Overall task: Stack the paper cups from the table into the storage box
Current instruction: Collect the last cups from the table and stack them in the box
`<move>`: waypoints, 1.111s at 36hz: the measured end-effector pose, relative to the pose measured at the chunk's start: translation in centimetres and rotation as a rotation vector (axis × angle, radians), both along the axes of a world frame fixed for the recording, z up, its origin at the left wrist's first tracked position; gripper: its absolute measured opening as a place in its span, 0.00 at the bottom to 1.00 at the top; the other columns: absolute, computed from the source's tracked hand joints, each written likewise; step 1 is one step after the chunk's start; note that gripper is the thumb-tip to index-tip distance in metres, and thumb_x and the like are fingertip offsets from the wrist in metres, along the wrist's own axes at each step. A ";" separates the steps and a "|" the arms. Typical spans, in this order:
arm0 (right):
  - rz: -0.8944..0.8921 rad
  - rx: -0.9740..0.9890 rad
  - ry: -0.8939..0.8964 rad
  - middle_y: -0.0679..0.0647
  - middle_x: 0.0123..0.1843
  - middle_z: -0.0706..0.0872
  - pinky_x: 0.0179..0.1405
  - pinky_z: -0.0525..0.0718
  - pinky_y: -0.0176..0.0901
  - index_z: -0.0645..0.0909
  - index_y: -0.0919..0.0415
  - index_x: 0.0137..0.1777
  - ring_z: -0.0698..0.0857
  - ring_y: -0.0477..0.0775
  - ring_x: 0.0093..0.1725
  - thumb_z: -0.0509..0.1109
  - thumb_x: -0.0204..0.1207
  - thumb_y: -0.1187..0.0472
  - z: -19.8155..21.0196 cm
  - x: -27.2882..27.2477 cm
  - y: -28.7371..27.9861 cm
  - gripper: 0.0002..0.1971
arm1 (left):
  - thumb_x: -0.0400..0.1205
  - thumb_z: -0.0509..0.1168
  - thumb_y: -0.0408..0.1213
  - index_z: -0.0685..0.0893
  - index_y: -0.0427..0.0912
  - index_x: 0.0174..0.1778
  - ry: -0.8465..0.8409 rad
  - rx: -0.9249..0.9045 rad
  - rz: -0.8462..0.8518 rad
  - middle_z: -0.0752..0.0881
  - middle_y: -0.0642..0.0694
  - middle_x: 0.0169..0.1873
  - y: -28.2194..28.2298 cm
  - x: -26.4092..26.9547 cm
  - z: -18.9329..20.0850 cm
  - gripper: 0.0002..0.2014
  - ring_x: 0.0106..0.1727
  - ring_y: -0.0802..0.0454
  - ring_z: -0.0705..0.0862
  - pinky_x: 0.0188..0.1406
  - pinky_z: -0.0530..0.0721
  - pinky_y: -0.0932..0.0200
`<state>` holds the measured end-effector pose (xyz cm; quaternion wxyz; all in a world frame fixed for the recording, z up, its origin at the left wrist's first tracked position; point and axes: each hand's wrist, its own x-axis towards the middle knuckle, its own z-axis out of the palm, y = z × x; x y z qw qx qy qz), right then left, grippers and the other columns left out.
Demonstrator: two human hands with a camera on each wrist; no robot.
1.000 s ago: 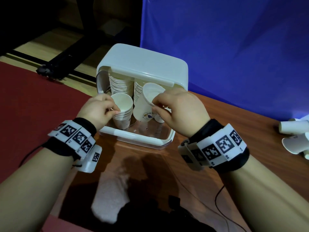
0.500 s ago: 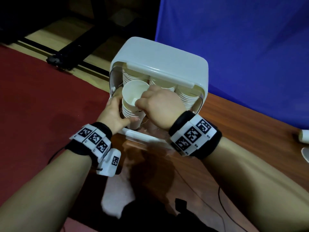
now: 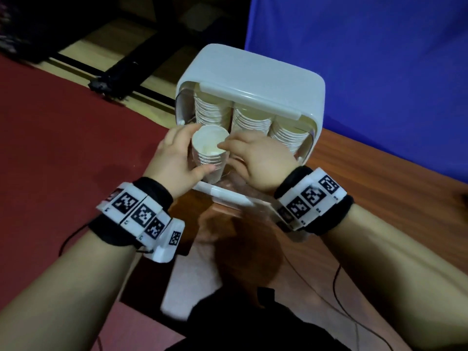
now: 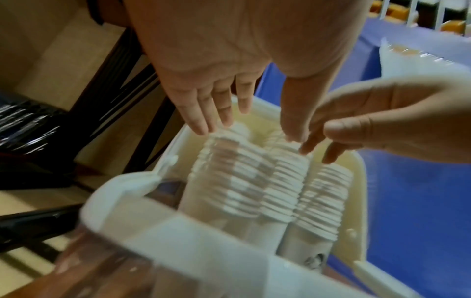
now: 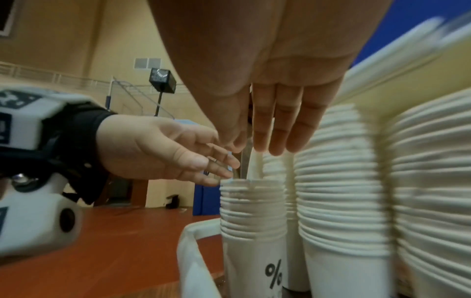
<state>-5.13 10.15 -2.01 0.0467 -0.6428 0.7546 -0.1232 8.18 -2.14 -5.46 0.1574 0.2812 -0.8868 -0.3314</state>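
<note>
The white storage box [image 3: 250, 79] stands open toward me at the table's back edge, with three tall stacks of paper cups [image 3: 250, 120] along its rear. A short cup stack [image 3: 210, 158] stands at its front left. My left hand [image 3: 187, 150] holds this stack, thumb on the front wall, fingers behind the rim. My right hand [image 3: 235, 150] rests straight fingertips on the top cup's rim. In the right wrist view, the right hand [image 5: 254, 145] points down over the short stack [image 5: 252, 211], with the left hand [image 5: 219, 167] at its rim. The left wrist view is blurred.
The box sits on a brown wooden table [image 3: 379, 198]. A red surface [image 3: 63, 148] lies to the left and a blue backdrop [image 3: 379, 59] hangs behind. Thin black cables [image 3: 336, 287] run across the table near my right forearm. A black stand [image 3: 119, 72] lies on the floor beyond.
My right hand carried the tilted cup leftward and lowered it into the short stack, where it now sits nested. The left hand stayed on the stack.
</note>
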 end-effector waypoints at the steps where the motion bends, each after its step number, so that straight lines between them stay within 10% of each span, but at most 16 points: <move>1: -0.017 -0.031 -0.014 0.62 0.62 0.83 0.59 0.78 0.56 0.79 0.62 0.66 0.81 0.66 0.61 0.61 0.77 0.57 0.1 -0.2 1.5 0.19 | 0.70 0.75 0.40 0.68 0.44 0.73 0.008 -0.020 -0.025 0.69 0.41 0.71 0.8 0.1 0.7 0.36 0.72 0.42 0.69 0.72 0.69 0.45; 11: -0.454 0.049 -0.025 0.55 0.70 0.76 0.63 0.76 0.50 0.70 0.55 0.74 0.75 0.61 0.69 0.64 0.78 0.57 0.3 -4.1 21.1 0.23 | 0.72 0.65 0.52 0.77 0.41 0.65 -0.040 -0.022 -0.361 0.79 0.41 0.61 12.9 -5.9 3.6 0.28 0.62 0.45 0.79 0.62 0.74 0.57; 20: -0.839 0.049 -0.002 0.55 0.68 0.77 0.61 0.75 0.48 0.71 0.56 0.72 0.76 0.58 0.67 0.64 0.79 0.57 1.0 -10.0 44.4 0.21 | 0.78 0.66 0.43 0.76 0.52 0.65 -0.109 -0.029 -0.647 0.73 0.54 0.61 31.1 -16.7 3.5 0.19 0.58 0.51 0.80 0.59 0.80 0.53; 36: -1.237 0.416 -0.140 0.57 0.67 0.77 0.58 0.79 0.53 0.75 0.58 0.66 0.78 0.60 0.65 0.64 0.78 0.55 -1.1 -23.2 74.9 0.18 | 0.78 0.67 0.41 0.71 0.45 0.70 -0.287 0.109 -0.550 0.78 0.46 0.52 60.6 -33.8 -1.0 0.24 0.42 0.51 0.79 0.44 0.75 0.57; 40: -1.198 0.465 -0.132 0.58 0.64 0.79 0.51 0.79 0.51 0.75 0.59 0.65 0.80 0.63 0.61 0.60 0.80 0.54 -2.9 -25.4 76.8 0.16 | 0.79 0.66 0.40 0.67 0.43 0.73 -0.331 0.139 -0.524 0.77 0.43 0.67 64.3 -37.4 -3.0 0.27 0.54 0.43 0.81 0.56 0.77 0.53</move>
